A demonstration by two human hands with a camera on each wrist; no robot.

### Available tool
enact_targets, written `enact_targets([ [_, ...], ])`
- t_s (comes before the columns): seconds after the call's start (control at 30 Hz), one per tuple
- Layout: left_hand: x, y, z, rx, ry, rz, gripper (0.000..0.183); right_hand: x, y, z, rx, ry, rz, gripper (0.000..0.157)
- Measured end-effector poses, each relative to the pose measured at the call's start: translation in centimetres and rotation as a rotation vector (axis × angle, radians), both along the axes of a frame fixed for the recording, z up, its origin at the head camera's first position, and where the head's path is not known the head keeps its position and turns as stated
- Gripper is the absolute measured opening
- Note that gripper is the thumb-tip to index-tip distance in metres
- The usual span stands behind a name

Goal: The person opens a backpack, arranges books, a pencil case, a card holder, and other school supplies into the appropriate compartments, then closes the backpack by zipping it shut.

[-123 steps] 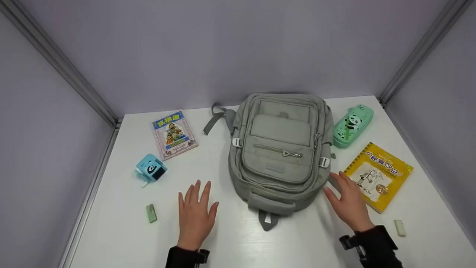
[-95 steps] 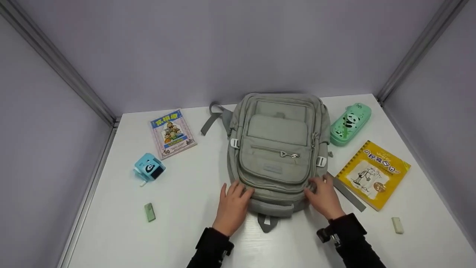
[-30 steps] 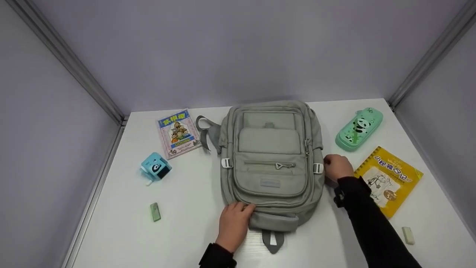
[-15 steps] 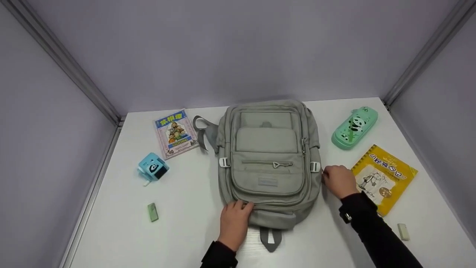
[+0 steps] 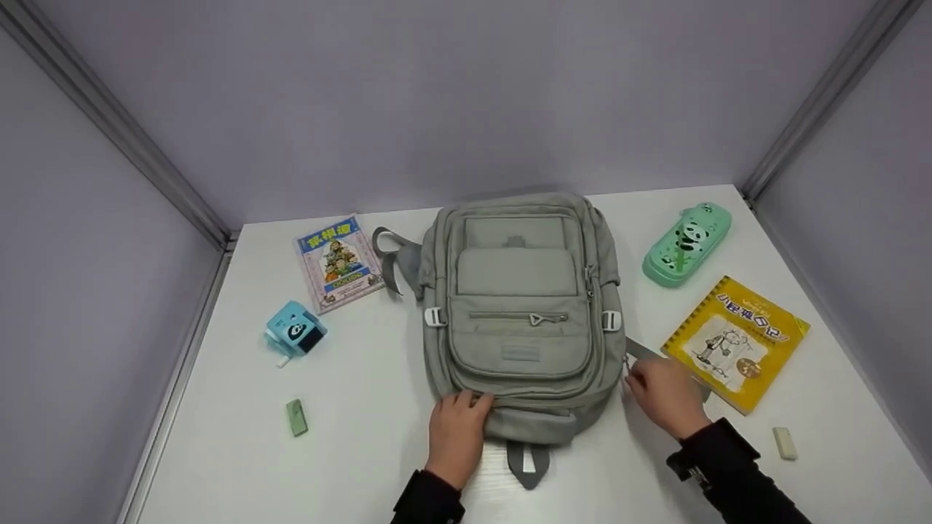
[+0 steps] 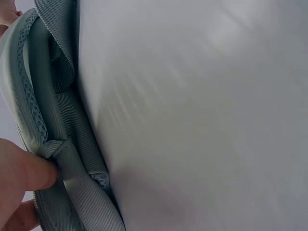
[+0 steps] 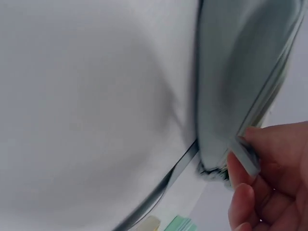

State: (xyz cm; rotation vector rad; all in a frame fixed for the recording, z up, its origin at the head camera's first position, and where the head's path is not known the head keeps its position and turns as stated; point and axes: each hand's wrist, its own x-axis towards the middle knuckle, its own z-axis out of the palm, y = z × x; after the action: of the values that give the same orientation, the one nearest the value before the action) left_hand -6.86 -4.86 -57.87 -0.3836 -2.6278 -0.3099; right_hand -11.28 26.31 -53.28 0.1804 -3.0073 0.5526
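A grey-green backpack (image 5: 520, 273) lies front side up on the white table, its top handle (image 5: 528, 426) towards me. My left hand (image 5: 457, 440) grips the bag's near left corner; in the left wrist view the thumb (image 6: 36, 171) presses the fabric, with a finger on the other side. At the bag's right side, my right hand (image 5: 666, 397) pinches a grey zipper pull (image 7: 246, 156) between thumb and forefinger. A zip seam (image 7: 262, 94) runs along the bag from there. A grey strap (image 5: 642, 349) passes behind the right hand.
On the left are a pink comic book (image 5: 338, 266), a blue panda pencil sharpener (image 5: 295, 327) and a green eraser (image 5: 296, 418). To the right lie a green panda pencil case (image 5: 688, 244), a yellow book (image 5: 735, 346) and a pale eraser (image 5: 785, 443). Walls enclose the table.
My right hand has reached the bag's right side and then drawn back towards me along it. The backpack has shifted left and nearer since the earliest frames. My left hand has taken hold of its corner.
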Motion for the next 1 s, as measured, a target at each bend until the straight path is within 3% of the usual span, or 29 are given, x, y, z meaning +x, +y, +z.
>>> enact_targets([
  [0.43,0.0,0.1,-0.5,0.007,0.058,-0.007,0.023,3.5,-6.2,2.2,-0.027,-0.059,0.114,0.027],
  [0.6,0.0,0.2,-0.6,-0.001,0.058,-0.005,0.026,4.2,-8.9,2.1,-0.042,-0.015,0.159,0.035],
  [1.0,0.2,-0.2,-0.4,0.013,0.07,-0.028,0.026,5.6,-14.7,1.5,-0.031,0.064,0.323,0.024],
])
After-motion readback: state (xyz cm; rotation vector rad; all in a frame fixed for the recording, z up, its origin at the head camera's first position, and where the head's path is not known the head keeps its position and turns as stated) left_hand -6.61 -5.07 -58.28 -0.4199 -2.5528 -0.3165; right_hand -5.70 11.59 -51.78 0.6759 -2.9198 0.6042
